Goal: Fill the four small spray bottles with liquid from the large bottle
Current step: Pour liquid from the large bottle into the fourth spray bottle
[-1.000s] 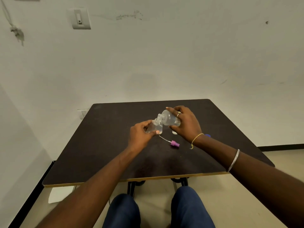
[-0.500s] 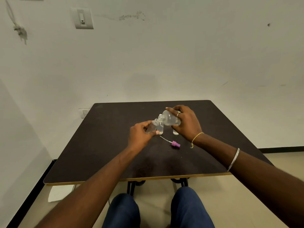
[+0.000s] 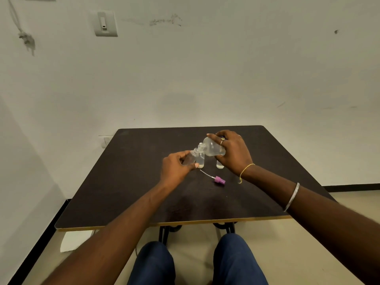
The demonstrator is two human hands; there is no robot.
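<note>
The large bottle (image 3: 211, 148) is gripped round its wide body by the right hand (image 3: 233, 154), with the fingers curled over the top, and is tipped so that its neck points down and left toward a small spray bottle (image 3: 189, 159). That small spray bottle is pinched between thumb and fingers of the left hand (image 3: 175, 167) and is held tilted just above the table (image 3: 123, 182); whether the 2 mouths touch cannot be told. A 2nd small bottle (image 3: 201, 161) is stood upright just beside the held one, and a 3rd small bottle (image 3: 219, 165) is partly hidden under the right hand; a 4th is not made out. A purple spray cap (image 3: 220, 179) with its thin white tube (image 3: 205, 173) is laid on the table near the right wrist. The bottles are judged to be clear, stiff plastic: light, not likely to shatter, yet slippery once wetted and easily toppled when empty. The large bottle is best taken round the body, so that the tilt can be governed from the wrist; the small one is best held low on its side, with the narrow mouth left free. A slow pour is called for, or liquid may be spilled over the left fingers.
</note>
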